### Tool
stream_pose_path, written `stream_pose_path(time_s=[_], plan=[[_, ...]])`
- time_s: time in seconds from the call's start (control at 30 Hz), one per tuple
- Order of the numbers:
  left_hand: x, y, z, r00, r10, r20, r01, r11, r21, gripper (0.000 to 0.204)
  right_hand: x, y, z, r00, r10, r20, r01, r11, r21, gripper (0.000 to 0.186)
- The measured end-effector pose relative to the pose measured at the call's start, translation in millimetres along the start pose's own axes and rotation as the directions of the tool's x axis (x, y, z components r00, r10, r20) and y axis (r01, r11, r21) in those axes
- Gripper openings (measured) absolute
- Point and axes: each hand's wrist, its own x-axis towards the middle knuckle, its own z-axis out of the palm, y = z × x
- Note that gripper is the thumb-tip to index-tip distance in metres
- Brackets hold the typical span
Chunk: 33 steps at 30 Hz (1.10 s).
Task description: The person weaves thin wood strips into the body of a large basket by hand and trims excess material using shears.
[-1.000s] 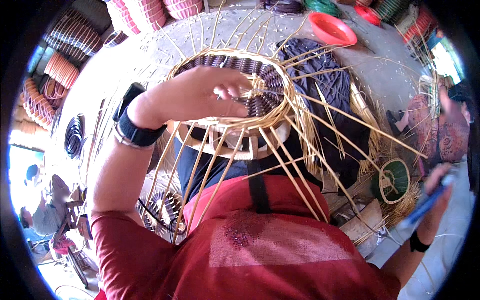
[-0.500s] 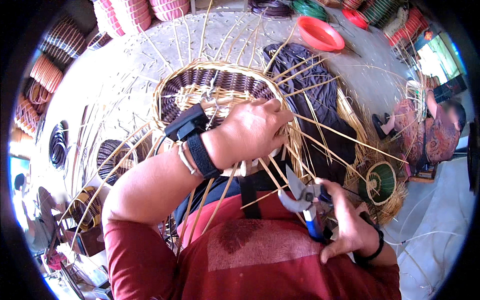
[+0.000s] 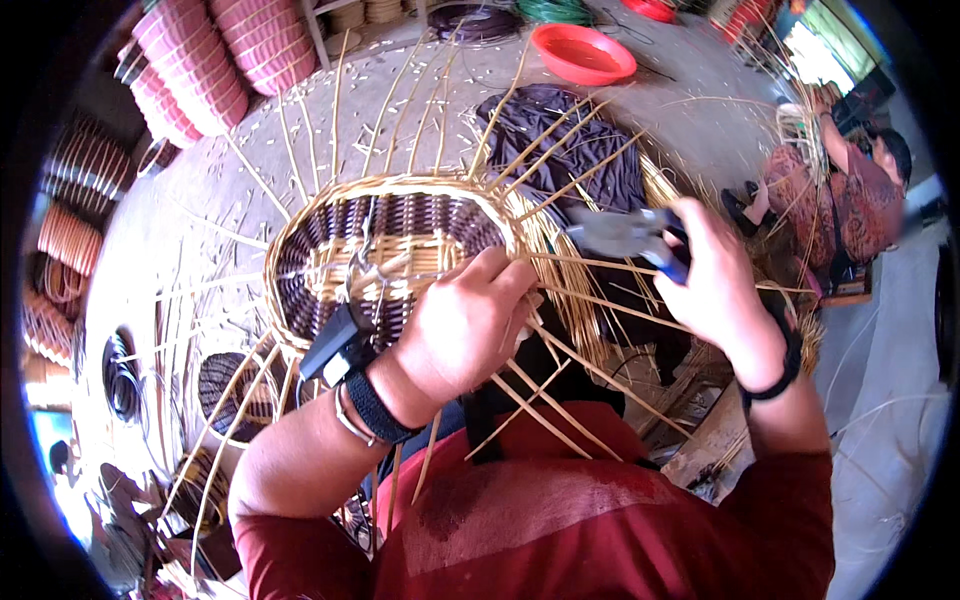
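Note:
An oval basket [image 3: 400,210] with dark and pale weave and long pale rods radiating from its rim is in front of me. My left hand [image 3: 470,320] has its fingers curled over the lower right part of the rim, with a black box-shaped device [image 3: 338,345] on that wrist. My right hand [image 3: 715,280] grips metal pruning shears [image 3: 610,235] with blue-and-black handles, raised just right of the basket, blades pointing left, slightly blurred by motion. A bundle of pale straw [image 3: 570,310] hangs below the shears.
A red basin [image 3: 582,55], dark cloth [image 3: 550,130] and coils of cord [image 3: 470,25] lie on the scrap-strewn floor [image 3: 240,170]. Stacked pink baskets [image 3: 195,70] stand at the upper left; darker baskets [image 3: 235,390] sit lower left. A co-worker [image 3: 850,210] sits at the right among canes.
My left hand has moved from across the basket to its right rim. My right hand has swung up with the shears from the lower right. The basket appears lower and farther left in view.

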Motion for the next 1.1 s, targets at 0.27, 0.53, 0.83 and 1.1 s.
stream_pose_path(time_s=[0.27, 0.53, 0.83, 1.1], plan=[[-11.5, 5.8, -5.1, 0.994, -0.079, -0.073, 0.071, 0.992, -0.107, 0.01, 46.7, 2.2, 48.2, 0.973, -0.197, 0.118, 0.223, 0.935, -0.277, 0.058], [-14.2, 4.1, -12.4, 0.988, -0.139, -0.067, 0.122, 0.97, -0.212, 0.009, 50.3, 12.2, 68.2, 0.977, -0.191, 0.097, 0.209, 0.952, -0.224, 0.037], [-10.8, 5.7, -12.9, 0.98, -0.17, -0.101, 0.137, 0.951, -0.276, 0.007, 56.5, 9.4, 54.7, 0.93, -0.343, 0.132, 0.365, 0.903, -0.228, 0.06], [-10.5, 8.0, -15.6, 0.974, -0.199, -0.113, 0.16, 0.946, -0.282, 0.006, 56.3, 13.2, 48.1, 0.909, -0.411, 0.073, 0.414, 0.86, -0.299, 0.057]])
